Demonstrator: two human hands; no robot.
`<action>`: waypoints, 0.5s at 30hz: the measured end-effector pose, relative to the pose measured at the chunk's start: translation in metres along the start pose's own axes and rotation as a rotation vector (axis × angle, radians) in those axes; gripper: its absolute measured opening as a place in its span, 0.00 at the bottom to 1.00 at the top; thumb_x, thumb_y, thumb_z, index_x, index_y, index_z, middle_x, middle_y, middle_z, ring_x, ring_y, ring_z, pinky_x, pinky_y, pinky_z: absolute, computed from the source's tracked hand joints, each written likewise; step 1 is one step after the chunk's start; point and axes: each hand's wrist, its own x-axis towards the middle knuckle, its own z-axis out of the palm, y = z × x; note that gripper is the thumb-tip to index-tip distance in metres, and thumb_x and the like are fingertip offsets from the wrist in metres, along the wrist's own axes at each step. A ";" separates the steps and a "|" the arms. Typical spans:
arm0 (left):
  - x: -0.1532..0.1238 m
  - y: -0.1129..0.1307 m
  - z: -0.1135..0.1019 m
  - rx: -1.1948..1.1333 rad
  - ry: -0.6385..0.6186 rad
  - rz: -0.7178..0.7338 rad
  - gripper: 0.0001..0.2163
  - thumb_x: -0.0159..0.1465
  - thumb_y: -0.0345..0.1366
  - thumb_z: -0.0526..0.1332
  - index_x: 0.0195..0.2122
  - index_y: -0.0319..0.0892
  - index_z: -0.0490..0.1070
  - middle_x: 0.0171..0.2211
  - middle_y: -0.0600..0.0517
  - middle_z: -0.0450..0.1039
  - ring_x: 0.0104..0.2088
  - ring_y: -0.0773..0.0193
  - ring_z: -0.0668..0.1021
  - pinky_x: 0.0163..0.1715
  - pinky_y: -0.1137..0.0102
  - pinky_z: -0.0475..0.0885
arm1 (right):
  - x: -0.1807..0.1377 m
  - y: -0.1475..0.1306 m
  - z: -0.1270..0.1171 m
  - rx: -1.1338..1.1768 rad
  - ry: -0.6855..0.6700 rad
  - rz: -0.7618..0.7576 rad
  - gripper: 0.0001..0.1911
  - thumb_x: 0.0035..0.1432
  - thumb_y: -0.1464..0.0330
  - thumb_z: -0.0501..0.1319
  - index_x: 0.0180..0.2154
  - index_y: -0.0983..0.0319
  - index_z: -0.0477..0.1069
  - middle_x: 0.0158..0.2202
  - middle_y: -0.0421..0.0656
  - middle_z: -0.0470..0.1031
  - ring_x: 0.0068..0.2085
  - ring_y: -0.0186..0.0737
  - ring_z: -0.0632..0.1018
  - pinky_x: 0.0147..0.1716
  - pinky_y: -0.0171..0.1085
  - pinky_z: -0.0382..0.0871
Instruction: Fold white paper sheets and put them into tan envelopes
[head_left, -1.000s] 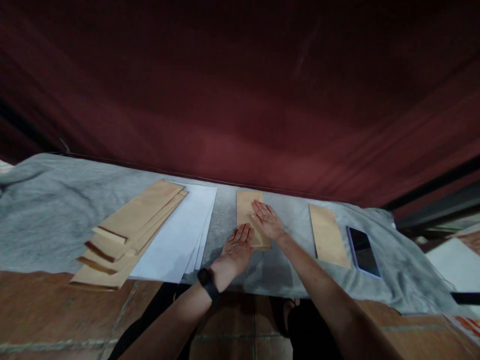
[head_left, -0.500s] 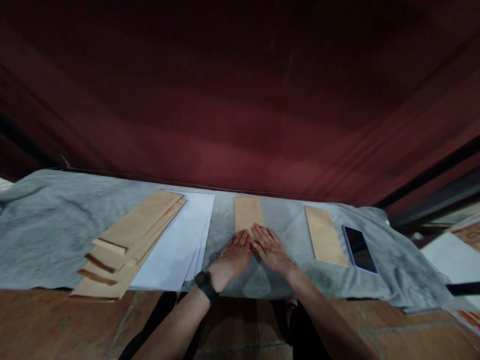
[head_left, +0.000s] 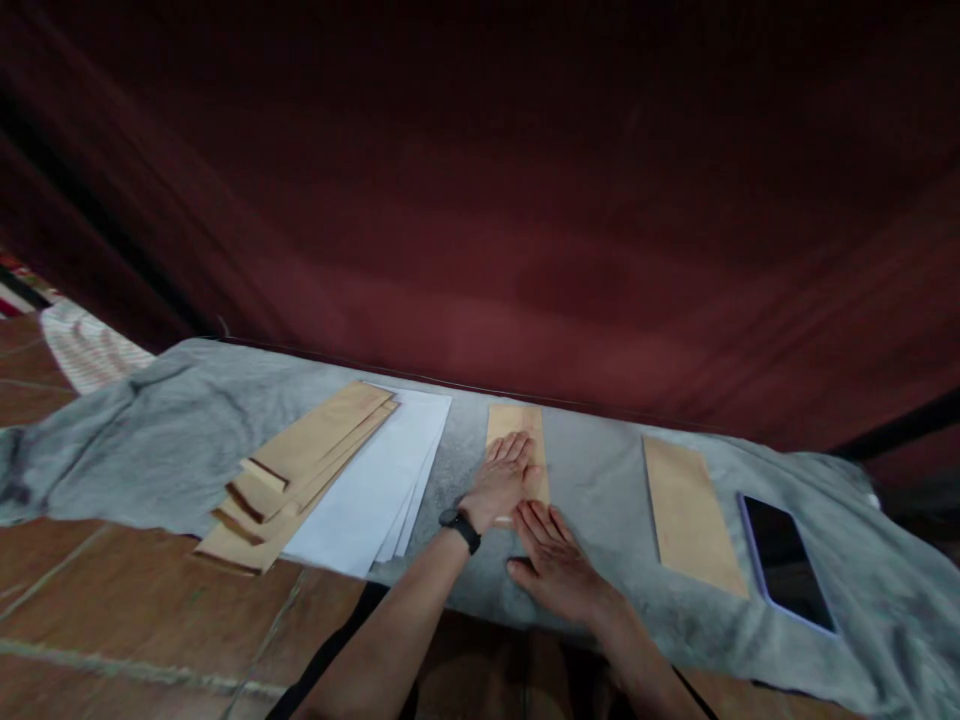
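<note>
A brown paper envelope (head_left: 535,428) lies upright in front of me on a grey cloth (head_left: 600,500). My left hand (head_left: 504,478), with a dark watch (head_left: 460,530) at the wrist, rests flat on the envelope's middle, fingers stretched out. Just below it, my right hand (head_left: 556,560) is spread open, its fingertips at the envelope's lower right corner. Both palms face down and neither hand grips anything. Part of the envelope is hidden under the left hand.
To the left, several overlapping brown envelopes (head_left: 322,440) lie partly over white paper sheets (head_left: 375,490). Another brown envelope (head_left: 694,515) lies at the right, beside a phone (head_left: 786,562) with a purple edge. A dark red wall (head_left: 480,300) rises behind the cloth; tiled floor (head_left: 150,600) shows below.
My left hand has slid up onto the envelope's middle. My right hand has drawn back to its lower edge, and the hands have parted. The view has shifted somewhat.
</note>
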 end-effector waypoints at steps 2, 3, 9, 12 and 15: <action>0.006 0.002 0.004 0.003 0.033 -0.028 0.27 0.75 0.47 0.42 0.71 0.41 0.54 0.72 0.47 0.53 0.72 0.55 0.55 0.70 0.56 0.49 | -0.003 -0.002 -0.010 0.027 -0.063 -0.003 0.39 0.68 0.57 0.51 0.72 0.67 0.44 0.74 0.48 0.39 0.74 0.48 0.42 0.72 0.52 0.34; 0.009 0.002 0.005 0.005 0.050 -0.037 0.27 0.75 0.47 0.42 0.71 0.42 0.53 0.72 0.48 0.53 0.72 0.55 0.55 0.70 0.55 0.49 | -0.005 -0.003 -0.014 0.039 -0.091 -0.004 0.40 0.66 0.58 0.53 0.72 0.66 0.44 0.75 0.47 0.38 0.74 0.47 0.41 0.72 0.52 0.34; 0.030 -0.002 0.005 0.006 0.044 0.015 0.27 0.74 0.48 0.42 0.71 0.43 0.54 0.72 0.49 0.54 0.72 0.57 0.55 0.71 0.57 0.48 | -0.011 0.008 -0.031 0.182 -0.173 -0.090 0.40 0.62 0.58 0.58 0.71 0.59 0.51 0.75 0.43 0.41 0.74 0.47 0.44 0.72 0.51 0.37; 0.038 -0.004 0.003 0.014 0.022 0.041 0.28 0.74 0.49 0.40 0.71 0.42 0.52 0.72 0.48 0.54 0.72 0.59 0.55 0.71 0.58 0.47 | -0.010 0.020 -0.033 0.283 -0.137 -0.114 0.35 0.62 0.59 0.58 0.68 0.60 0.59 0.73 0.45 0.50 0.73 0.48 0.50 0.72 0.52 0.41; 0.035 -0.004 0.003 0.027 0.015 0.085 0.28 0.75 0.49 0.40 0.72 0.41 0.52 0.72 0.47 0.53 0.72 0.60 0.55 0.71 0.59 0.46 | -0.006 0.031 -0.032 0.409 -0.078 -0.153 0.29 0.62 0.60 0.60 0.63 0.58 0.69 0.69 0.46 0.60 0.71 0.50 0.59 0.70 0.53 0.49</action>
